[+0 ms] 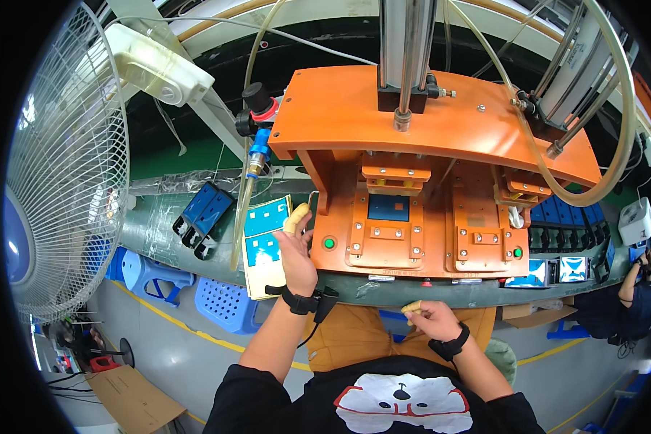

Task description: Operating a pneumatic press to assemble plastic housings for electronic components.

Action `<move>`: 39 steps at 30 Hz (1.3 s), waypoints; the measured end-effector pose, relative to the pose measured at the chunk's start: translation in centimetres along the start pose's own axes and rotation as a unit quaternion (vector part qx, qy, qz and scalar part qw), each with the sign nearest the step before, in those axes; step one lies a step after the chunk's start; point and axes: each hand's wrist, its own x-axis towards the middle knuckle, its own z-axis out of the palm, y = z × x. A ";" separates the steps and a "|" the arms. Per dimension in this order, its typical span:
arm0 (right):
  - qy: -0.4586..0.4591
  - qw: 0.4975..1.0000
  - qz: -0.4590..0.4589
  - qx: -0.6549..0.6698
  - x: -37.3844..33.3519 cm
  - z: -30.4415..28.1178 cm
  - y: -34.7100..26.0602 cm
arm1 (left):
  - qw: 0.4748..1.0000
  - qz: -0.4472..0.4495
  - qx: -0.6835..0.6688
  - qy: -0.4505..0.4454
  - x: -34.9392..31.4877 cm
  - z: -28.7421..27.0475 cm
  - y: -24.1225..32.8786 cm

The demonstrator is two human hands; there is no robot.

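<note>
My left hand (297,257) is raised at the left front of an orange press (427,264), beside its left green button (329,244). A yellowish finger cot covers its thumb, which stretches upward; the other fingers are partly hidden. Behind this hand lies a pale yellow sheet (265,278) with blue film pieces (264,248) on it. My right hand (435,320) hovers over my lap, in front of the press. Its cot-covered fingers are pinched together, and anything between them is too small to see. A blue panel (388,207) sits in the press's left fixture.
Blue-and-black housings (204,213) lie left of the sheet, with several more (568,217) to the right. Two shiny film-covered pieces (573,269) lie at the right front. A caged fan (72,166) stands far left. Clear hoses (618,155) loop around the press. Blue stools (228,304) stand below.
</note>
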 end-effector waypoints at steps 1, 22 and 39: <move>0.008 1.000 0.003 0.002 0.0 0.1 0.0 | 1.000 0.014 -0.025 -0.013 0.0 -0.1 0.0; 0.007 0.990 0.023 0.139 0.4 -0.1 1.3 | 0.989 -0.036 -0.131 -0.051 0.7 -0.6 0.4; 0.001 0.993 0.024 0.118 0.5 -0.3 1.5 | 0.962 0.037 0.262 -0.063 17.8 -1.9 1.4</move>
